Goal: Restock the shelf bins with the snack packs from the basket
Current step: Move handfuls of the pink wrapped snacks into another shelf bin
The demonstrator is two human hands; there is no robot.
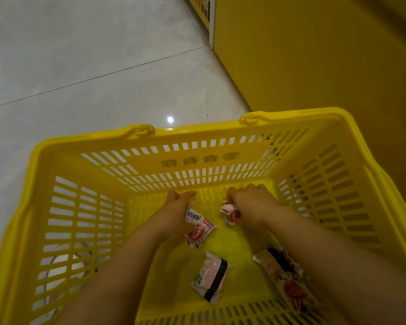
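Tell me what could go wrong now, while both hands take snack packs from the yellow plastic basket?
The right hand squeezes its crumpled red-and-white snack pack; the contents may get crushed. The left hand holds its white printed snack pack by one edge, so it may slip.

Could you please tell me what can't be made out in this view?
Head view:
- The bins: beyond the top edge; only the shelf's side shows.
- The crumpled pack: mostly enclosed by the right hand.
- The printed pack: top under the left hand.
- A white object: unidentifiable behind the basket's slatted wall.
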